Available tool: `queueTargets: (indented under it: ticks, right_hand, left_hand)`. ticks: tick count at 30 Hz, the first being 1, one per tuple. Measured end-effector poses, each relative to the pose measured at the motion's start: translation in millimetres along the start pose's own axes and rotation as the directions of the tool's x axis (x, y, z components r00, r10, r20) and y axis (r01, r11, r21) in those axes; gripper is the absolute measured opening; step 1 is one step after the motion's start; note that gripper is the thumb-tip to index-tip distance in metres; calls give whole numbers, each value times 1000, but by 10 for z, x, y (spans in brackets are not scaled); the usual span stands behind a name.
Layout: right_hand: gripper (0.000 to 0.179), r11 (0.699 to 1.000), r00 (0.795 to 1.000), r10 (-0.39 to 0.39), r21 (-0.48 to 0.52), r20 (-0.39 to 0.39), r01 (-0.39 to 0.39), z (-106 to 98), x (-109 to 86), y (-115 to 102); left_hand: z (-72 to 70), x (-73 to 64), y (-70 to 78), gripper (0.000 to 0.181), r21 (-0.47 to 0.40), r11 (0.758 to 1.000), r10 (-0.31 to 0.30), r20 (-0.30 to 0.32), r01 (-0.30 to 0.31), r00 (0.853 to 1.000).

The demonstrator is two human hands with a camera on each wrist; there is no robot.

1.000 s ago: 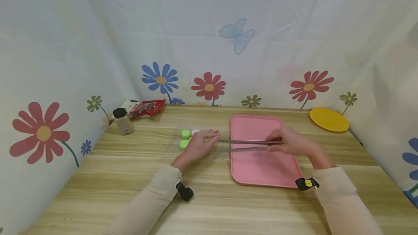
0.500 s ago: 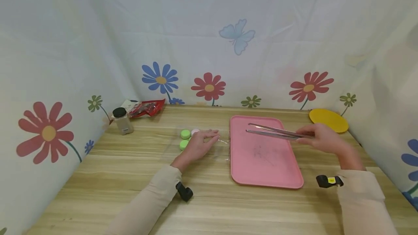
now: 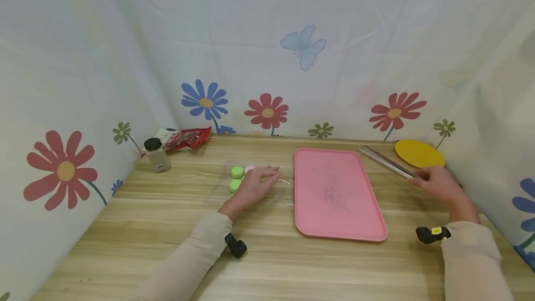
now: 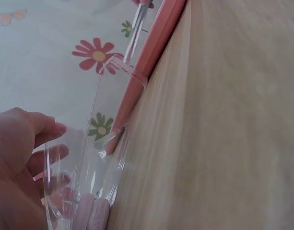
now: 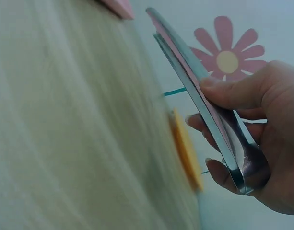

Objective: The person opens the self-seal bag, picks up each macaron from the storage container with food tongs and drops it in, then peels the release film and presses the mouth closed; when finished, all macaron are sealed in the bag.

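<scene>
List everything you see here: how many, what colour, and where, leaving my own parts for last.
table: one, wood-toned, across the lower view
tray: one, pink, right of centre
plate: one, yellow, far right
jar: one, beige with dark lid, far left
packet: one, red, behind the jar
green rounds: two showing, green, centre
pale round: at least one, pale pink, beside the green rounds
clear bag: one, transparent, beside the tray
backdrop: one, white with flowers, behind
tongs: one, silver, between tray and plate
wrist cameras: two, black, at the cuffs
sleeves: two, cream, foreground
left grip: one, bare, at the clear bag
right grip: one, bare, holding the tongs
</scene>
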State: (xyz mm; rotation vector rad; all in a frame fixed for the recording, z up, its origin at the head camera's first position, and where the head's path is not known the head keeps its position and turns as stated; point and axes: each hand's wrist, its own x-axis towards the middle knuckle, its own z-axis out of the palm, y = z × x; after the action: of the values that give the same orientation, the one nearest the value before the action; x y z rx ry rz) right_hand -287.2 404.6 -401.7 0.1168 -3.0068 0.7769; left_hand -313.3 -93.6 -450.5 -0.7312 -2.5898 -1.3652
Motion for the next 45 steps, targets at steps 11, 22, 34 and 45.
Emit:
queueTargets:
  ticks: [11,22,34,45]
  right_hand:
    - [31,996,996,63,-64,68,-59,159,57,73]
    - [44,991,972,122,-85,200,-106,241,84,-183]
    - [44,985,963,156,-103,221,-136,263,94,-242]
    - [35,974,964,-222,65,149,215,268,85,-1245]
  left_hand:
    - [5,-8,3,30,-10,1000,-8,-1,8,1000]
    - [15,-3,-36,33,-7,1000,-28,9,28,1000]
    - [18,-14,-51,32,7,1000,-18,4,18,1000]
    - [-9,-4,-19,32,0,1000,4,-1,-4,1000]
